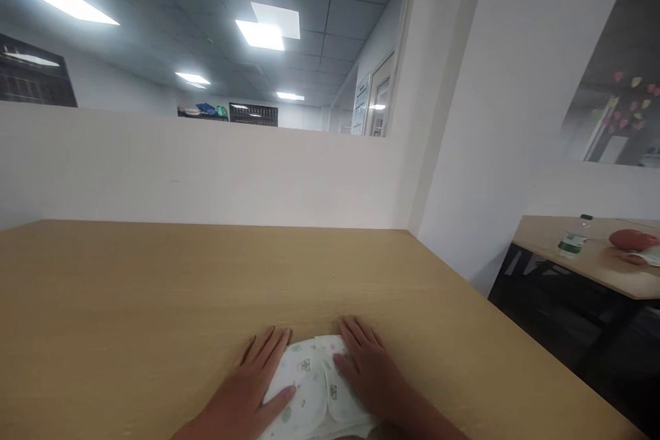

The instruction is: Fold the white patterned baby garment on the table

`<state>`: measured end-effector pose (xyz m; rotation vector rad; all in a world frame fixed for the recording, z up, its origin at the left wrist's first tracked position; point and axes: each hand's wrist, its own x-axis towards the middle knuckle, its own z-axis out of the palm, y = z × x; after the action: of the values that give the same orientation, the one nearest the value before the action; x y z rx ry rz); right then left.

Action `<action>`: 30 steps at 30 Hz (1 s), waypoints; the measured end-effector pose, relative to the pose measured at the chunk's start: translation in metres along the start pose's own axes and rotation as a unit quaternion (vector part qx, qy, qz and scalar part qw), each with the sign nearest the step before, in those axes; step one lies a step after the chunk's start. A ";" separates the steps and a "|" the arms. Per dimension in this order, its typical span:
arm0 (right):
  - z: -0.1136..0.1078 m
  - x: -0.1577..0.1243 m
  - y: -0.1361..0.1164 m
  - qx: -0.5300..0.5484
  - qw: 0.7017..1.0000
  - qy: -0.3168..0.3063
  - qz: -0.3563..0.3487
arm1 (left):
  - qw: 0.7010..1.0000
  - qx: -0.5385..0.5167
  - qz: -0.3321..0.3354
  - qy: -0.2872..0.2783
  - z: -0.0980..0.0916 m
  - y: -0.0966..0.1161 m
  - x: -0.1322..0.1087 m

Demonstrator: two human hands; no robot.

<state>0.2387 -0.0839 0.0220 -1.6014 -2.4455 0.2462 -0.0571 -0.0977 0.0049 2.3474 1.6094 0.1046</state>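
While both palms lie flat, a folded white garment [314,388] rests at the near edge of the wooden table [155,302].
Left hand [252,385] presses its left side and right hand [368,364] its right, fingers spread open, gripping nothing; a bottle [572,242] stands on the far desk.

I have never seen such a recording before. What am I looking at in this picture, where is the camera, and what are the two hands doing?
There is no machine here. A person wears a camera on the head, so the one picture looks forward and down at that person's own bare hands. The left hand and the right hand lie flat, fingers spread, on either side of a small folded white cloth with little printed patterns. Neither hand closes a grip on it; both press it on the wooden table. A white partition stands behind. Far right, another table carries a bottle.
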 end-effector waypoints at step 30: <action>-0.060 -0.009 0.011 0.183 0.971 0.147 -0.042 | 0.933 -0.182 0.019 0.311 -0.019 -0.006 -0.002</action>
<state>0.2681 -0.0866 0.0759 -1.2730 -2.0897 0.3890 -0.0676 -0.0937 0.0212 2.1544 1.5997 1.1524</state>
